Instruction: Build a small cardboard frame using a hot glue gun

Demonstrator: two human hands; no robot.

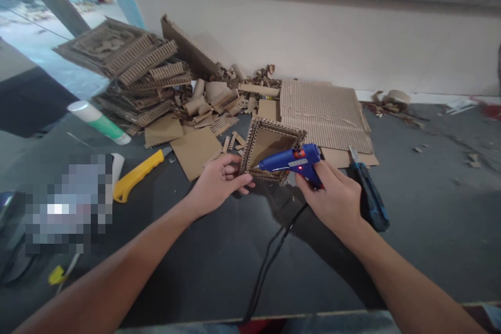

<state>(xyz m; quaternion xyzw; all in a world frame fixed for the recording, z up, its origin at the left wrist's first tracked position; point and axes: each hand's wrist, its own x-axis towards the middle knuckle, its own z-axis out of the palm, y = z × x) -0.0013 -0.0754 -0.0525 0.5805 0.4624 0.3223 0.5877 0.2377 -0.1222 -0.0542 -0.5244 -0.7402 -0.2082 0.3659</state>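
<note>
A small square cardboard frame [270, 138] with corrugated edges is tilted up on the dark table [410, 209]. My left hand [219, 180] grips its left lower edge between thumb and fingers. My right hand [332, 198] is closed round the handle of a blue glue gun [291, 160] with an orange trigger and a red light. The gun's nozzle points left at the frame's lower left inner corner. A black cord [270, 261] runs from the gun toward me.
A yellow utility knife [136, 175] lies left, a blue-handled cutter [370, 193] right. A corrugated sheet [324, 115], a pile of cardboard strips [219, 99] and stacked cardboard pieces [125, 68] fill the back. A white and green tube [99, 121] lies far left. A wall rises behind.
</note>
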